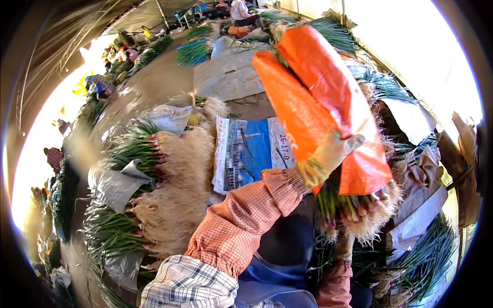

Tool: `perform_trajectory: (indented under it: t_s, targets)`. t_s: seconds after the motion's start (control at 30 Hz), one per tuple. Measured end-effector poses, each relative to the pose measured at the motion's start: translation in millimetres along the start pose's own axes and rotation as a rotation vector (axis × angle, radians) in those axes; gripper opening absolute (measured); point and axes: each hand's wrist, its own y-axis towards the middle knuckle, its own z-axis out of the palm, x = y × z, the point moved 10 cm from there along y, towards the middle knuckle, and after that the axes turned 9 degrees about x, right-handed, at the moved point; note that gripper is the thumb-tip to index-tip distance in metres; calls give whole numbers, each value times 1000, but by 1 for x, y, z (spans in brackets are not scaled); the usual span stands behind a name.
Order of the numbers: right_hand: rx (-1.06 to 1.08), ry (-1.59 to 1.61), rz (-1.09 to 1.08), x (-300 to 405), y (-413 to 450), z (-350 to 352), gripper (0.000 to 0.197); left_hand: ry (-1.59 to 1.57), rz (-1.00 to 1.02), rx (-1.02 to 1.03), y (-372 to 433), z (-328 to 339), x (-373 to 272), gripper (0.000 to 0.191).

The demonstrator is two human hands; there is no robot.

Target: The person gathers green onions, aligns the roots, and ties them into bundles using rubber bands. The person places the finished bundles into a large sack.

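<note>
My left hand [327, 158], in a pale, yellowish glove, grips an orange plastic sheet or sack [308, 104] wrapped around a bundle of spring onions [346, 208]. The bundle's pinkish bulbs and pale roots stick out at the lower end, towards me. Below these roots is my right hand [344, 246], mostly hidden under the bundle; only its wrist part and the checked sleeve show, so its fingers cannot be seen. A blue and white printed sack [256, 142] lies flat in front of me, with a few loose green leaves on it.
Rooted spring onion bundles [173, 184] are piled at the left, partly under grey-white sheets [115, 184]. More green onions [427, 258] lie at the lower right. A flat grey sheet [231, 77] covers floor farther ahead. Several people, one a seated person [244, 15], are in the background.
</note>
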Motion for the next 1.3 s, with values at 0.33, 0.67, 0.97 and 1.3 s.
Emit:
perform_trajectory:
  t_s: [0.33, 0.67, 0.97, 1.3]
  targets:
    - [-150, 941, 531, -38, 50, 72, 40, -177, 215, 159, 5, -47, -85, 21]
    - [275, 982, 605, -54, 310, 328, 37, 27, 153, -310, 94, -412, -73, 25]
    - [791, 1083, 646, 4, 451, 644, 35, 82, -130, -955, -5, -778, -82, 24]
    - [1418, 1005, 976, -14, 412, 828, 45, 909, -858, -1530, -228, -1020, 17, 58]
